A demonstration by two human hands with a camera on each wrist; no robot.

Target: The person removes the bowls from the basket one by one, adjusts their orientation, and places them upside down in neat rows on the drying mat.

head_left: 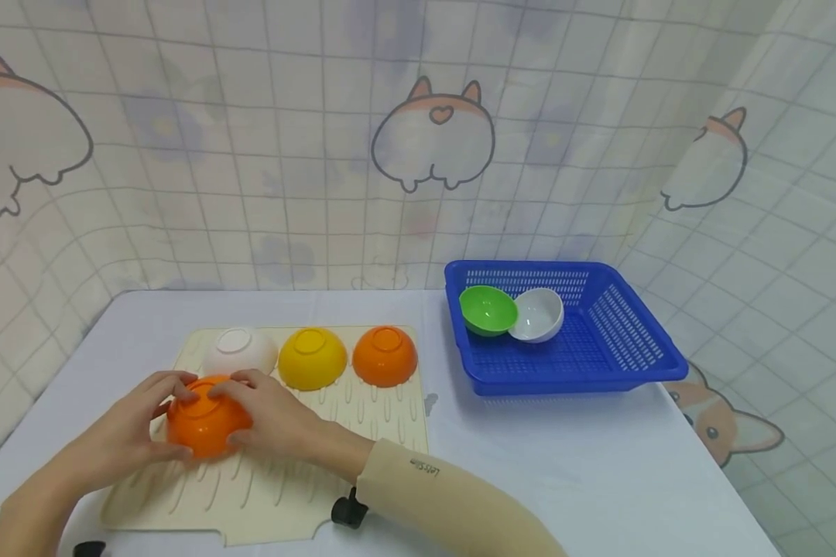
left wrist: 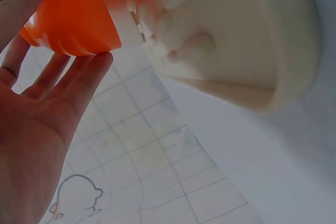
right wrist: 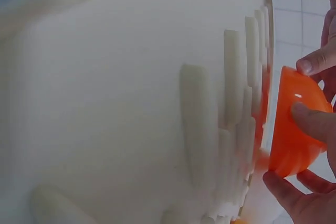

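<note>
Both hands grip an upside-down orange bowl [head_left: 207, 425] from its two sides, close over the cream draining mat [head_left: 272, 503]. My left hand [head_left: 135, 425] has fingers at the far side and the thumb low on the near side. Opposite it, my right hand [head_left: 275, 414] bends its fingers round the bowl's right side. In the left wrist view, the fingertips of the left hand [left wrist: 58, 98] meet the rim of the orange bowl [left wrist: 73, 17]. The right wrist view shows a narrow gap between the bowl's rim [right wrist: 278, 124] and the ridged mat.
Behind the hands, a white bowl [head_left: 240, 352], a yellow bowl [head_left: 312, 360] and another orange bowl [head_left: 385, 357] stand upside down in a row. A blue basket [head_left: 564, 379] at right holds a green bowl [head_left: 488, 311] and a white bowl [head_left: 539, 316]. Patterned curtains surround the table.
</note>
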